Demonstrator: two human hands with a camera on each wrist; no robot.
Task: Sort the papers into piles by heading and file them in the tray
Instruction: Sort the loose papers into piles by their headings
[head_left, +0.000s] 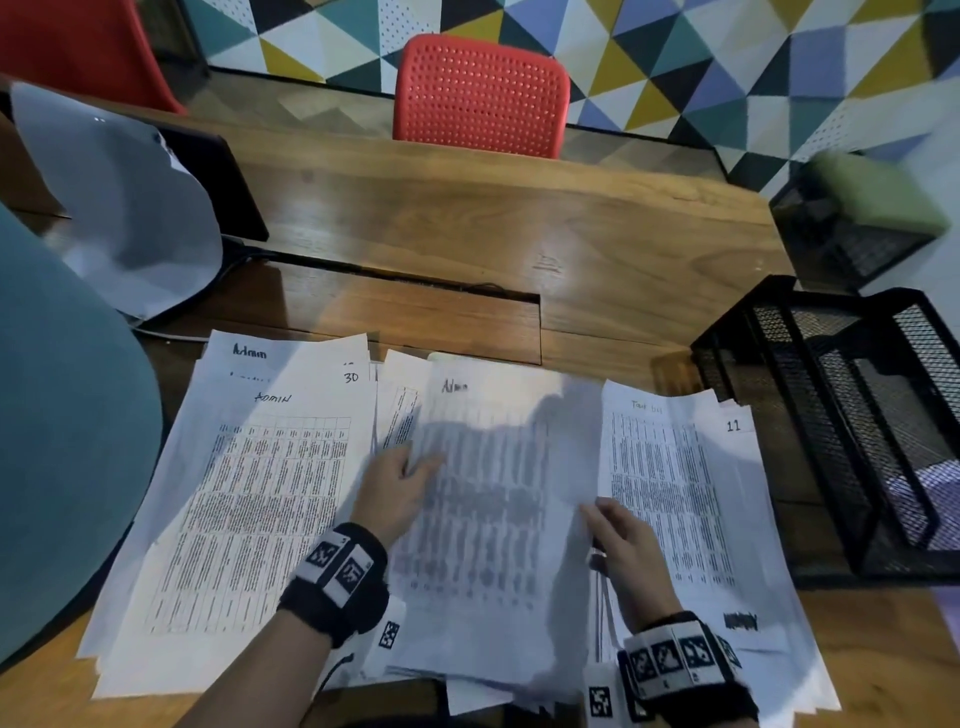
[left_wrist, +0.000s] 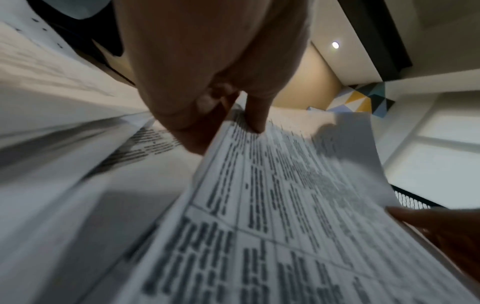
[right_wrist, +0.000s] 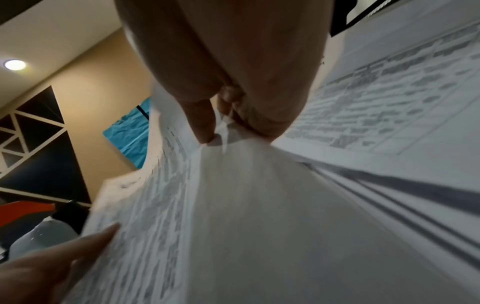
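A printed sheet headed "Admin" (head_left: 493, 499) is lifted slightly above the middle pile, blurred. My left hand (head_left: 415, 470) pinches its left edge, thumb on top (left_wrist: 253, 117). My right hand (head_left: 597, 512) pinches its right edge between thumb and fingers (right_wrist: 205, 127). A pile headed "Admin" (head_left: 260, 493) lies to the left. Another pile marked "11" (head_left: 680, 483) lies to the right; its heading is too faint to read. The black mesh tray (head_left: 810, 395) stands at the right table edge, beside that pile.
A red chair (head_left: 480, 93) faces me across the wooden table (head_left: 519, 218). A teal chair back (head_left: 67, 426) and a white rounded object (head_left: 130, 218) crowd the left. A second mesh container with a green item (head_left: 857, 223) sits far right.
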